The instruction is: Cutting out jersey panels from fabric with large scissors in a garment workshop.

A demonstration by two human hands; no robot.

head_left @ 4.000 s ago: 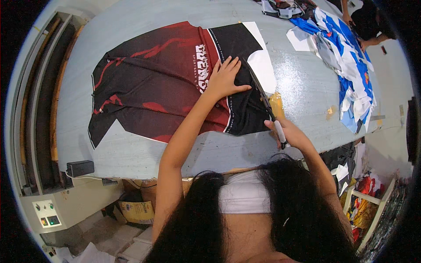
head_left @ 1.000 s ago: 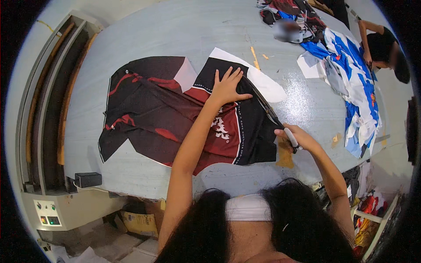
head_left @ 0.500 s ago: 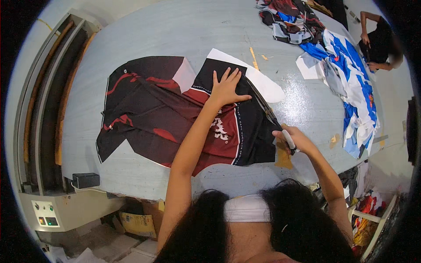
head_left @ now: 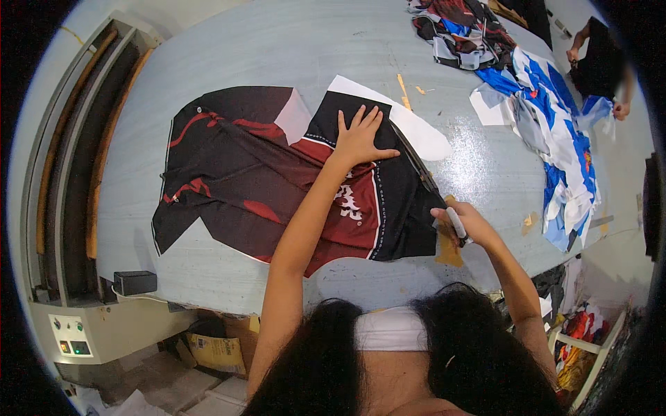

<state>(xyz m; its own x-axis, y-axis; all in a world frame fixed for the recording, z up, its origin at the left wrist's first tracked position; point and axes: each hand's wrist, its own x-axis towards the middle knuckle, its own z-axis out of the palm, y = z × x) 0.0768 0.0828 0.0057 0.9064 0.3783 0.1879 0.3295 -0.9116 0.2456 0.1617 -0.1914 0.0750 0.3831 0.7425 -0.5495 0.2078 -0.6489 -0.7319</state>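
Cloth [head_left: 236, 166] had twisted at its black end since earlier; left hand [head_left: 357, 142], fingers spread, lay on it; right hand [head_left: 473, 220] had fingers clamped on scissors [head_left: 429, 184] at its right side

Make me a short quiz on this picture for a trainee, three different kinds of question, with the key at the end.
1. Which hand grips the scissors: A left, B right, C neither?
2. True or false: the left hand lies spread out on the red-and-black fabric.
3. Fill in: the blue-and-white fabric lies toward the table's ____ side.

Key: 1. B, the right hand. 2. True. 3. Right.
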